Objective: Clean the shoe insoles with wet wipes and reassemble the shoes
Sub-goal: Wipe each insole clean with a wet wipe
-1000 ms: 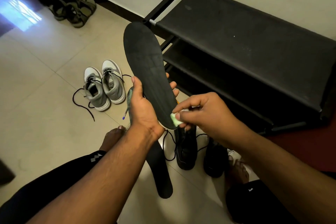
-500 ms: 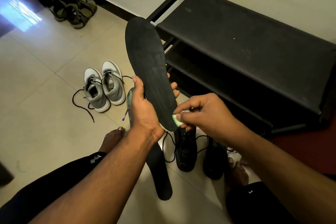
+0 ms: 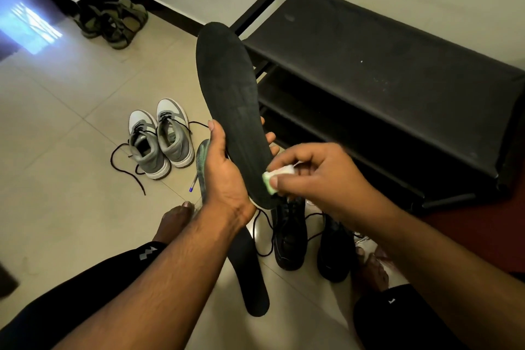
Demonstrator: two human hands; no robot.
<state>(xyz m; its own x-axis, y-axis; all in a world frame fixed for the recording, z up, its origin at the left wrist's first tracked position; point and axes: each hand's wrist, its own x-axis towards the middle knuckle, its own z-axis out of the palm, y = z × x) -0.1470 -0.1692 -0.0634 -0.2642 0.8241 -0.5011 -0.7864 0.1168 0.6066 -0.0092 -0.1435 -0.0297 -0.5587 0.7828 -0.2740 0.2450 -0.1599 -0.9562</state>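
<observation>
Slightly lower now, the long matte black insole (image 3: 227,99) is gripped by the left hand (image 3: 224,170) while the right hand (image 3: 315,176) pinches a folded wet wipe (image 3: 275,179) against its heel.

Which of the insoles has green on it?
The green-patterned insole on the floor behind the left hand. The held insole and the other floor insole are plain black.

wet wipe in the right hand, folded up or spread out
Folded up: the wet wipe is a small wad pinched in the right hand against the black insole.
</observation>
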